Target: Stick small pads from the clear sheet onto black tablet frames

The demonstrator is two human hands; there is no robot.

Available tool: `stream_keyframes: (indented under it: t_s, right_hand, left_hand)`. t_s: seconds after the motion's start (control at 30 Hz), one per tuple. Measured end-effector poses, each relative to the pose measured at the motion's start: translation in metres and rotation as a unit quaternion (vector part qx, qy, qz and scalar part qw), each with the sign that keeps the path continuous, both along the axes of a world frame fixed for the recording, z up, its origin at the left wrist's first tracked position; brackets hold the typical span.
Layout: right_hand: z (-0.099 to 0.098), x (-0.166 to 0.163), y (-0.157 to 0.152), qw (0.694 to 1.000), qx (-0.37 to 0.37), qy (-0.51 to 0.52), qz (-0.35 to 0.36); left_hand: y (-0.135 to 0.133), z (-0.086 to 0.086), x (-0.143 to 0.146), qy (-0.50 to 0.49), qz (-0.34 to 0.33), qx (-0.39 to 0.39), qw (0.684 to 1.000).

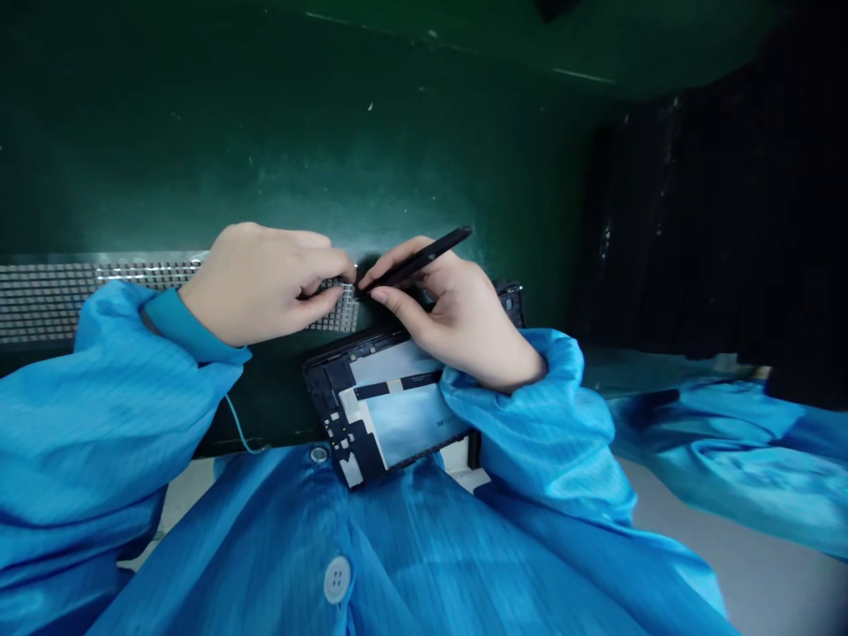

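My left hand (265, 278) is at the right end of a long sheet of small grey square pads (46, 300), its thumb and forefinger closed on that end. In my right hand (457, 309) is a pair of black tweezers (430, 254), held like a pen. The tweezers' tip points down-left, close to the sheet's end and my left fingertips. Whether a pad is in the tip is too small to tell. Under my right hand and wrist lies an opened tablet-like device (414, 424), tilted, with silvery panels in a black frame; my right forearm hides part of it.
The green work surface (298, 132) extends ahead, with small specks on it. Dark hanging material (695, 221) stands at the right. Another blue sleeve (742, 459) shows at the right edge. A thin blue cord (237, 424) hangs near my left wristband (192, 327).
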State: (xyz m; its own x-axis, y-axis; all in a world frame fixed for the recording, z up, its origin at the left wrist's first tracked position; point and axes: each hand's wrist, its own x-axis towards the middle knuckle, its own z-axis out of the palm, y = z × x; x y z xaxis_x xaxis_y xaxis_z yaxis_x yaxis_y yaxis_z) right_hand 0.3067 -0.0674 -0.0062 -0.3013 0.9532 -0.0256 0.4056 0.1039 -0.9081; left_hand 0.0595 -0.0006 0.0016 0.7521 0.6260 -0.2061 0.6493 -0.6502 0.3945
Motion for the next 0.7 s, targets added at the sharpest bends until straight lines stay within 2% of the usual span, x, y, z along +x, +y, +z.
stream_keyframes:
  t_s: [0.07, 0.13, 0.23, 0.3, 0.37, 0.47, 0.57, 0.63, 0.7]
  right_hand:
    - [-0.002, 0.0, 0.005, 0.999, -0.018, 0.027, -0.004]
    - [-0.001, 0.003, 0.009, 0.993, -0.063, 0.101, -0.01]
    - [0.007, 0.019, -0.004, 0.969, -0.095, 0.217, -0.075]
    - [0.016, 0.036, -0.03, 0.953, -0.074, 0.246, -0.158]
    - [0.024, 0.054, -0.07, 0.94, -0.05, 0.241, -0.236]
    - [0.03, 0.075, -0.136, 0.928, -0.004, 0.183, -0.325]
    - [0.024, 0.082, -0.184, 0.927, 0.021, 0.119, -0.356]
    - [0.016, 0.082, -0.199, 0.931, 0.029, 0.097, -0.352]
    - [0.007, 0.079, -0.203, 0.933, 0.054, 0.088, -0.345]
  left_hand:
    - [0.0, -0.003, 0.0, 0.0, 0.001, 0.007, 1.0]
    - [0.003, -0.006, -0.002, -0.007, 0.004, 0.015, 1.0]
    - [0.01, -0.005, -0.007, -0.06, 0.007, -0.001, 0.998]
    - [0.01, 0.003, -0.01, -0.115, 0.005, -0.033, 0.993]
    - [-0.001, 0.016, -0.01, -0.127, 0.004, -0.028, 0.991]
    - [-0.036, 0.034, -0.005, -0.041, -0.013, 0.069, 0.997]
    - [-0.074, 0.038, 0.003, 0.024, -0.049, 0.107, 0.993]
    - [-0.088, 0.033, 0.008, 0.039, -0.056, 0.094, 0.993]
    - [-0.092, 0.028, 0.011, 0.034, -0.045, 0.075, 0.996]
